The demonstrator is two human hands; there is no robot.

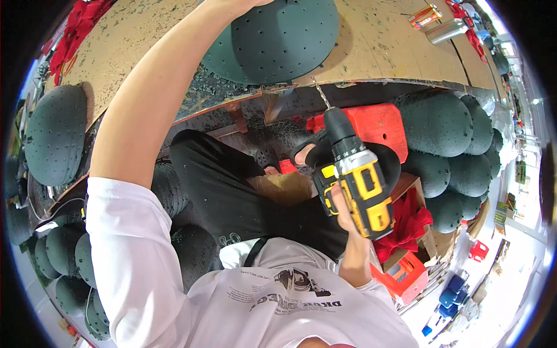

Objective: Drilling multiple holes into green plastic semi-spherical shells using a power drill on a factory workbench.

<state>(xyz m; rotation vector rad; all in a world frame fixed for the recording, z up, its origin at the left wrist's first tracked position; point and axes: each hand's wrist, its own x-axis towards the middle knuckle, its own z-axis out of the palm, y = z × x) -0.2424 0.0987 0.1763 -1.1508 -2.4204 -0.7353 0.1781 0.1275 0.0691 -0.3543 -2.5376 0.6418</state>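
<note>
The right hand (pixel 346 216) is seen closed around the grip of a yellow and black cordless drill (pixel 355 180), held near the body, above the lap. The drill is tilted, with its black chuck and the drill bit (pixel 320 93) pointing up and away toward the edge of the plywood worktop (pixel 377 40). The bit tip is close to the worktop edge; contact cannot be confirmed.

The left arm is stretched forward and upward across the worktop. The left hand (pixel 241 3) is cut off by the upper picture edge, so whether it is open or closed cannot be told. It is placed at the top of a dark green perforated dome shell (pixel 278 37), which rests on the worktop just above the bit.

Beyond the drill, under the worktop, a red plastic crate (pixel 380 124) is seen. To the right of the right hand, a stack of further dark green shells (pixel 447 145) is noted. Below the right hand, red fabric pieces (pixel 406 223) are seen in a cardboard box.

Left of the left arm, another green shell (pixel 55 133) lies on the worktop. At the far right of the worktop, a metal cylinder (pixel 447 30) lies on its side.
</note>
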